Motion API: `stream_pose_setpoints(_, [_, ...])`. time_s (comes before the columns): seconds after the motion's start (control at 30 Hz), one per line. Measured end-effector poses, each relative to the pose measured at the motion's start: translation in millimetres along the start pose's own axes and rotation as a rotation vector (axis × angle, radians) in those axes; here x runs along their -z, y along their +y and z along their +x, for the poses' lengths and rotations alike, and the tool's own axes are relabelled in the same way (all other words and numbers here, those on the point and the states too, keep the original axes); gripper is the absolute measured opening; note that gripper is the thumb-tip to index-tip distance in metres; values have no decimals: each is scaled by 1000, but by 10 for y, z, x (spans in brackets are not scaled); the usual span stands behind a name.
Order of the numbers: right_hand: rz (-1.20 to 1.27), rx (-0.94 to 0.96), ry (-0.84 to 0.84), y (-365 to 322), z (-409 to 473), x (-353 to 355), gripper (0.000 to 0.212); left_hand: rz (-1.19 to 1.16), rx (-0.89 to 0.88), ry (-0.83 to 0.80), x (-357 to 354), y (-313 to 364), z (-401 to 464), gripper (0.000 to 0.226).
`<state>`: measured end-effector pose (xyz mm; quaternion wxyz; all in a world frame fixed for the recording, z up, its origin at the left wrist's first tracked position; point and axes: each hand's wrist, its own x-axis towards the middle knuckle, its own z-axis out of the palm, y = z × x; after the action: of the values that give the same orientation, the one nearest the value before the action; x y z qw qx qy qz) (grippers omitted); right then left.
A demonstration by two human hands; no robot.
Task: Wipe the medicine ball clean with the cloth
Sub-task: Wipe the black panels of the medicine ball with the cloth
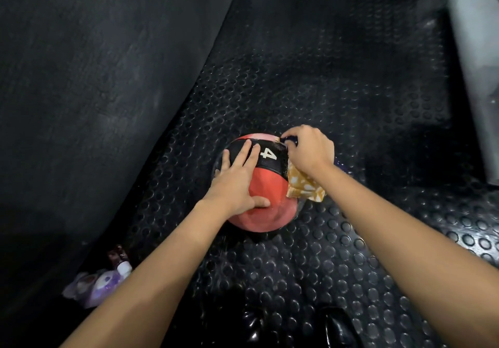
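On studded rubber floor matting (pixel 310 253), head view: red-and-black medicine ball (pixel 266 199) marked 4, likely heavy, grippy and prone to roll; left hand (pixel 237 180) flat on top steadying, right hand (pixel 307 150) bunching patterned cloth (pixel 302 185) against its right flank.

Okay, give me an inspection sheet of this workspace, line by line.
Surface: black studded rubber mat.
Job's things: red and black medicine ball marked 4, on the mat; yellow patterned cloth against its right side.
Clutter: purple and white bottle lying at the mat's left edge.
Hands: left hand flat on the ball, fingers spread; right hand gripping the cloth.
Cables: nothing seen.
Surroundings: dark panel on the left, pale object top right, too blurred to identify.
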<state>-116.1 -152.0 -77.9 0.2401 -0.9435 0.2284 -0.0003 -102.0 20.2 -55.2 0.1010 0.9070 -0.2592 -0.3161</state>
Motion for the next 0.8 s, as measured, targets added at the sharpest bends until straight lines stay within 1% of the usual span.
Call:
stream_pose_setpoints(0.03, [-6,3,-8,-13,-22,0,25,5,3,0,3,20,6,118])
stream_pose_setpoints(0.17, [-26,184,10,-35,-322,8,26,20,3,-6,27,70,36,117])
stream_pose_setpoints(0.2, [-28,171,9,-3,-277,20,26,27,-1,-6,20,83,39,117])
stream_pose_setpoints(0.3, [11,-11,-9,59,-18,61,25,47,-8,-8,-16,155,59,117])
stream_pose_setpoints(0.33, [10,-29,-7,48,-8,49,24,49,-5,-7,-13,171,74,118])
stream_pose_setpoints(0.37, [-1,-11,0,26,-54,38,24,46,-1,-7,-1,181,86,118])
stream_pose_setpoints(0.47, [28,135,37,-13,-301,-6,24,37,4,-4,24,145,95,118])
stream_pose_setpoints(0.5, [35,144,39,10,-302,-13,24,39,2,-2,24,128,87,118])
stream_pose_setpoints(0.53, [38,106,32,43,-227,-9,23,38,0,-2,16,117,78,118])
stream_pose_setpoints(0.6, [68,-29,4,80,-30,21,24,36,-4,5,-3,117,77,118])
stream_pose_setpoints(0.63, [79,-67,-5,69,14,30,24,35,-3,10,1,122,85,118])
stream_pose_setpoints(0.67, [68,-62,-5,41,2,22,25,31,0,11,12,125,100,119])
stream_pose_setpoints(0.8, [20,173,40,-41,-348,-28,24,10,2,13,51,74,119,120])
